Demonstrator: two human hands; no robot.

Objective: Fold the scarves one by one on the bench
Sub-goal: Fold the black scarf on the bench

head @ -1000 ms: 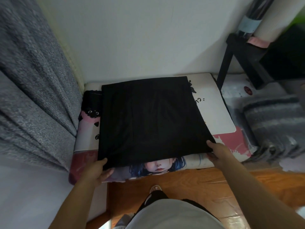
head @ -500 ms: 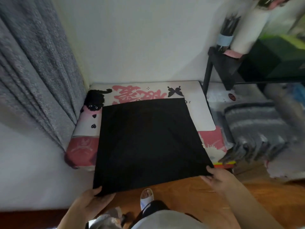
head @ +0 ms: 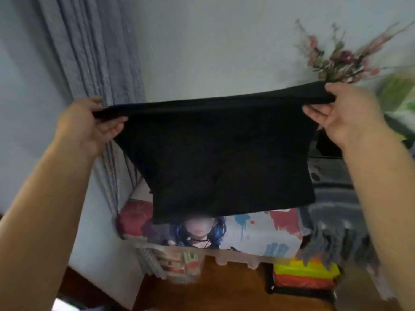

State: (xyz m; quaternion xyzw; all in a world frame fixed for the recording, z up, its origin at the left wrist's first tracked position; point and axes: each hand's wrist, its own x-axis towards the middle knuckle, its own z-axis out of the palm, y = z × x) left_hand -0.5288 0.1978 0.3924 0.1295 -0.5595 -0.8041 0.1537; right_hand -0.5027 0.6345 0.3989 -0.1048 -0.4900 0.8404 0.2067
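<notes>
Lifted off the bench now, the black scarf that lay flat on the printed cushion half a second ago hangs in the air in front of me, and my view has tipped up toward the wall. My left hand pinches the top left corner and my right hand pinches the top right corner, thumbs over the cloth and fingers curled under, so the upper edge runs taut between them. It hangs as a dark panel, narrowing a little toward its lower hem, which ends just above the cushion; whether the hem touches it I cannot tell. It looks thin, soft and already doubled, judging by the thick rolled top edge. I judge this 1 scarf only partly folded, with more folds left. A grey fringed scarf waits on my right, not yet folded
</notes>
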